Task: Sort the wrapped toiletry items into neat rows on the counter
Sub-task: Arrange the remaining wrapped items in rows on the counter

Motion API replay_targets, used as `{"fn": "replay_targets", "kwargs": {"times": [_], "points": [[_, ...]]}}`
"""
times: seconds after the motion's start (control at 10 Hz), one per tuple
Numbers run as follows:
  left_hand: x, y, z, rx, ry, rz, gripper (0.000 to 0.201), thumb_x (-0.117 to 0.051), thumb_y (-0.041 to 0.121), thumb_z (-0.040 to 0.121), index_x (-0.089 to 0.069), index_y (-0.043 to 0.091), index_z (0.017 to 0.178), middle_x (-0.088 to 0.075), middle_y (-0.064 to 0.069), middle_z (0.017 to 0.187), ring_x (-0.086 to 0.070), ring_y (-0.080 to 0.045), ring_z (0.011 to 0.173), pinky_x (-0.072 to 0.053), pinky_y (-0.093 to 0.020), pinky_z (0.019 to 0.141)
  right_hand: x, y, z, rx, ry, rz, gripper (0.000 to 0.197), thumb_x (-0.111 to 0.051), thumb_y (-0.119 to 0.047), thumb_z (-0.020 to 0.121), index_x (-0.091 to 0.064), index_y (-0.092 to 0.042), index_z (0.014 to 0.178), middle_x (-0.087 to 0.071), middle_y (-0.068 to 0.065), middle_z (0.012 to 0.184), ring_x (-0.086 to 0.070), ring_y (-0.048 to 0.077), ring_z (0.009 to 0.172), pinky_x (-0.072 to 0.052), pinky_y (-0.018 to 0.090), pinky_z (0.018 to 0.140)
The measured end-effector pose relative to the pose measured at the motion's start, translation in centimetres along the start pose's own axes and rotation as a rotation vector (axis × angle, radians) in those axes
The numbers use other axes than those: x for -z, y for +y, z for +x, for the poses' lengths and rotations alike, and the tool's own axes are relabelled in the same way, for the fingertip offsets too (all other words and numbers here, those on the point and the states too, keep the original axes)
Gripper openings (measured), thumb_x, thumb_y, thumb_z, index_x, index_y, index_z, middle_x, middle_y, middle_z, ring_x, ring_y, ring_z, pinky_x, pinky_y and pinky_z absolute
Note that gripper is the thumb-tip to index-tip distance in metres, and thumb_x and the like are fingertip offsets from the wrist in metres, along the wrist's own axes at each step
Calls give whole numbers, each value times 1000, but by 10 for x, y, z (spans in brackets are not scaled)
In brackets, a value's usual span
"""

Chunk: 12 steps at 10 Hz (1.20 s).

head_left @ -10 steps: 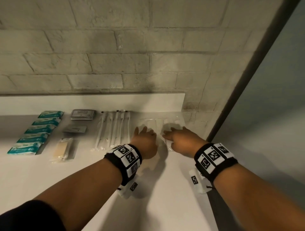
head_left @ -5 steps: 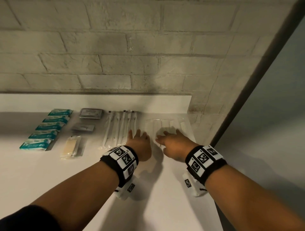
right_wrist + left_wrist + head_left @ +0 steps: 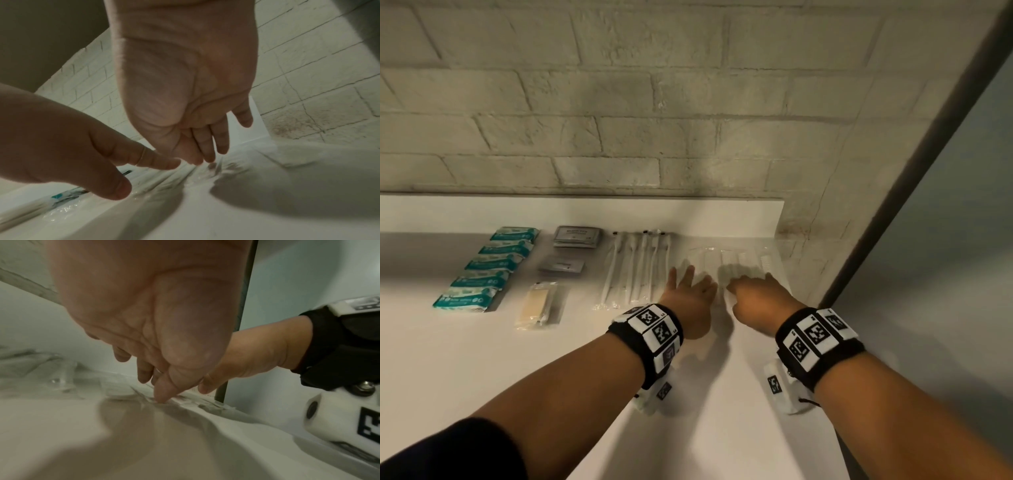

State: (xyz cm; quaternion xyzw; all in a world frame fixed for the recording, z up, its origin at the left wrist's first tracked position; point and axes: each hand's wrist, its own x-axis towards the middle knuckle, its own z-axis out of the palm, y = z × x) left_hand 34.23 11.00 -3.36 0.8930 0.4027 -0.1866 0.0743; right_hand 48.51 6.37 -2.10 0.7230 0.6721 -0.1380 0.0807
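Counter (image 3: 465,359): white; nearest the person it bears only the two forearms and their shadows.
Left hand (image 3: 690,291): palm down, fingers straight and a little spread; fingertips (image 3: 161,395) press the near edge of the clear wrappers; nothing is curled round or pinched.
Right hand (image 3: 760,296): just beside the left, fingers straight and resting flat on the same wrappers (image 3: 205,155); it holds nothing.
Clear-wrapped items (image 3: 736,262): a row of pale packets lying flat under and just beyond both sets of fingertips; long axes run away from the person toward the wall, side by side; probably combs, though the film is too pale and blurred to be sure.
Key relation: the packets lie straight ahead of the fingers, so any squaring-up looks like a sideways nudge across their long axes; the right hand is nearer the outer packets by the counter's end, the left nearer those beside the toothbrushes.
Toothbrushes (image 3: 637,270): wrapped, parallel, just left of the left hand.
Further left: a beige packet (image 3: 537,306); grey sachets (image 3: 577,236); a column of teal packets (image 3: 493,263).
Far: backsplash (image 3: 585,212); brick wall (image 3: 619,102).
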Motion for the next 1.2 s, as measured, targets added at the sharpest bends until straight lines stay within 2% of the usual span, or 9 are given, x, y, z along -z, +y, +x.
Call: {"fn": "replay_targets", "kwargs": {"times": [0.2, 0.4, 0.6, 0.7, 0.8, 0.9, 1.0, 1.1, 1.2], "points": [[1, 10, 5, 1, -3, 22, 75, -38, 11, 86, -8, 17, 153, -1, 0, 162, 17, -34, 146, 19, -58, 110, 0, 5, -3, -34, -26, 15, 45, -44, -15, 90, -49, -17, 135, -52, 6, 136, -46, 25, 128, -21, 48, 114], [8, 33, 11, -106, 15, 31, 74, -41, 15, 88, -8, 21, 154, -2, 1, 162, 16, -34, 146, 19, -56, 110, -2, 21, -8, -177, -82, -45, 44, -45, -17, 92, -46, -15, 136, -52, 7, 134, -46, 25, 127, -18, 53, 115], [11, 43, 14, -86, -3, 39, 71, -42, 14, 87, -16, 21, 153, -7, 0, 162, 15, -34, 147, 19, -57, 111, -6, 29, -16, -133, -30, 19, 55, -44, -21, 95, -29, -14, 148, -30, 6, 153, -28, 24, 142, -13, 53, 118], [14, 51, 17, -123, 0, 35, 74, -42, 13, 87, -10, 22, 154, -2, 1, 162, 17, -33, 146, 19, -55, 111, -5, 37, -21, -211, -6, 66, 53, -45, -19, 92, -36, -16, 144, -32, 5, 152, -29, 23, 141, -14, 52, 117], [13, 59, 22, -155, -40, 68, 73, -41, 16, 89, -8, 24, 154, -2, 3, 162, 17, -33, 146, 18, -56, 111, -6, 41, -25, -284, -72, 100, 51, -46, -15, 90, -41, -15, 140, -47, 6, 141, -45, 25, 130, -15, 51, 117], [12, 60, 24, -143, -42, 64, 71, -39, 19, 91, -7, 24, 153, 0, 4, 162, 17, -34, 146, 18, -57, 111, -8, 43, -28, -268, -83, 108, 54, -46, -16, 90, -37, -15, 144, -38, 7, 149, -41, 26, 135, -13, 53, 117], [12, 59, 19, -144, -24, 58, 72, -39, 19, 91, -5, 25, 154, 2, 2, 162, 18, -33, 146, 19, -56, 110, -6, 45, -37, -218, -64, 132, 59, -43, -16, 93, -27, -18, 150, -16, 2, 160, -21, 21, 146, -7, 54, 119], [16, 56, 4, -166, -12, 23, 75, -40, 17, 89, -4, 24, 154, 5, 1, 162, 20, -32, 146, 19, -56, 112, 0, 46, -51, -210, -56, 173, 59, -42, -15, 94, -27, -21, 150, -12, -1, 161, -14, 19, 147, -4, 52, 119], [15, 49, -26, -192, 82, -61, 76, -42, 15, 87, -5, 24, 153, 5, 1, 162, 21, -30, 146, 19, -54, 114, 2, 50, -77, -222, -62, 240, 58, -40, -17, 94, -27, -26, 150, -18, -3, 160, -20, 18, 146, -5, 45, 121]]}}
